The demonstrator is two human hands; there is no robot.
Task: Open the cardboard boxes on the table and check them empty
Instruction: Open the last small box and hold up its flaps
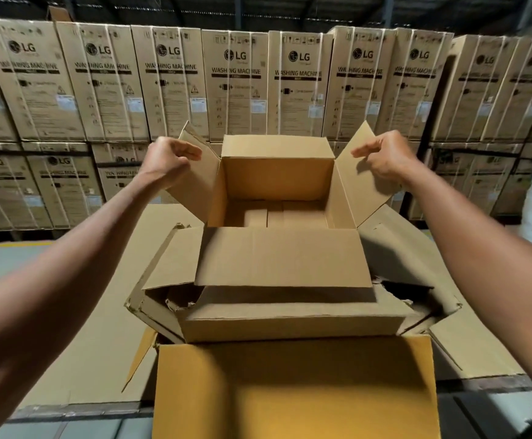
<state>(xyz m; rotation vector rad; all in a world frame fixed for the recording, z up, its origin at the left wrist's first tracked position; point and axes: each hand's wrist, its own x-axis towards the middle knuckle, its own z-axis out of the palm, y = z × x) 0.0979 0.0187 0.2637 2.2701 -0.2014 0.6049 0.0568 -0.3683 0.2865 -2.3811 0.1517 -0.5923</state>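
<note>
both sides, left hand [166, 160] and right hand [385, 160] gripping open box [277, 172] flaps

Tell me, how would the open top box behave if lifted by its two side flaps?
The top box looks empty, so probably light. Its side flaps, in the left hand and right hand, would likely bend at the creases. It may slide off the crumpled box.

Warehouse: stacked LG washing-machine cartons [236, 87] fill back wall, dark roof beams [258, 7] overhead.
</note>
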